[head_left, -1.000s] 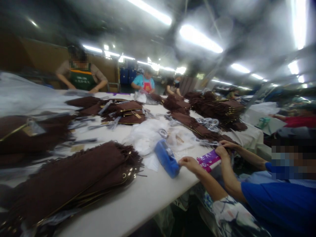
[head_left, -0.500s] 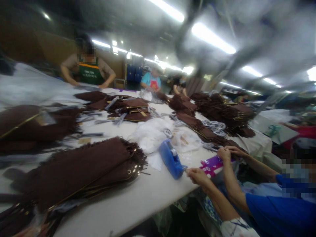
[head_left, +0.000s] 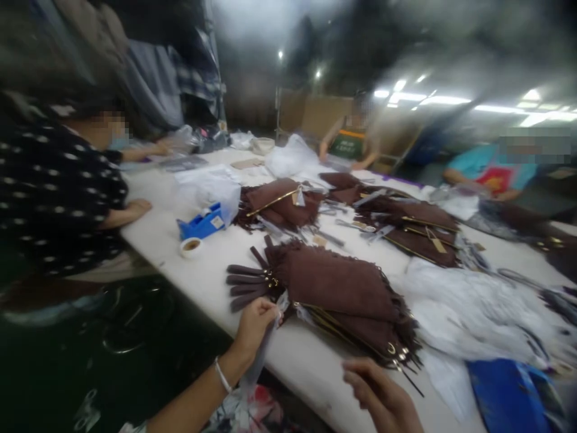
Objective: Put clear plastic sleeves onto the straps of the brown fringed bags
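My left hand (head_left: 256,325), with a white band at the wrist, is closed in a pinch on a grey strap (head_left: 258,364) that looks wrapped in clear film and hangs over the table edge. Close by, a stack of brown fringed bags (head_left: 338,276) with gold zips lies on the white table, brown straps (head_left: 246,281) fanned out at its left end. My right hand (head_left: 383,391) is in front of the stack, slightly blurred, fingers loosely bent and apart, with nothing visible in it. To its right, a blue tape dispenser (head_left: 505,394) is partly cut off by blur and the frame.
Crumpled white plastic (head_left: 464,300) lies right of the stack. More brown bags (head_left: 288,204) are farther back. A second blue dispenser (head_left: 202,224) and a small white cup (head_left: 192,247) stand left. Co-workers are at the left (head_left: 58,186) and across the table (head_left: 349,141).
The view has swung left. My right hand has come away from the tape dispenser to the bag stack. My left hand, mostly cut off before, is now in full view with the strap.
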`<state>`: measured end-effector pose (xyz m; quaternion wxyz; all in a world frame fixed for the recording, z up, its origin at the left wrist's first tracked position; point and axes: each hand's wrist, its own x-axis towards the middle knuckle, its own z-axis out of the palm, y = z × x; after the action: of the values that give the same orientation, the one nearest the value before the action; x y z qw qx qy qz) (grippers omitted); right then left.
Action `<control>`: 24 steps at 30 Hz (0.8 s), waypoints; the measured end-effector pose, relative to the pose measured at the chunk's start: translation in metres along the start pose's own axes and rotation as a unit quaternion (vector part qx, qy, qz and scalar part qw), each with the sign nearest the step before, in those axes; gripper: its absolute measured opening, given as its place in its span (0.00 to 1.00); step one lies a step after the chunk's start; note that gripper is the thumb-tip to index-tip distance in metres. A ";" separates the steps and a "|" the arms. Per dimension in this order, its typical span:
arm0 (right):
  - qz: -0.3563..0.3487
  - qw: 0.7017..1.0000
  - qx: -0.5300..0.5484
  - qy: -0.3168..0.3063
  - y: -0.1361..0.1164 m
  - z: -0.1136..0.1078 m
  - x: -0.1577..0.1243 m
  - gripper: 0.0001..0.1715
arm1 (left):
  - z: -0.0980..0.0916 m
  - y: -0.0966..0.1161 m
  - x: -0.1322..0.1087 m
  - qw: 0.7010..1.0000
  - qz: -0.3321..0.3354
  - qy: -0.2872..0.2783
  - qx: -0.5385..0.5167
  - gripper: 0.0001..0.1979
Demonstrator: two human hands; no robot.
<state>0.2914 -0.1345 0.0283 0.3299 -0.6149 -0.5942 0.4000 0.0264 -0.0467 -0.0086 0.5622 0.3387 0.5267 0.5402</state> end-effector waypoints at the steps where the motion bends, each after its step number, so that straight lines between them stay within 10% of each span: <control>1: -0.045 0.999 0.001 -0.017 -0.020 0.020 0.017 0.14 | -0.001 0.000 -0.001 1.000 0.001 -0.001 0.000 0.09; 8: -0.221 0.969 -0.092 -0.060 -0.081 0.105 0.096 0.13 | -0.014 -0.002 0.004 0.999 0.047 -0.011 0.023 0.07; 24: -0.195 0.865 -0.462 0.008 -0.092 0.132 0.096 0.19 | -0.024 -0.001 0.010 0.995 0.005 -0.095 -0.020 0.07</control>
<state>0.1293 -0.0415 0.0386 0.0844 -0.5716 -0.8162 0.0028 0.0019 -0.0422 -0.0169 0.6132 0.3800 0.4587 0.5188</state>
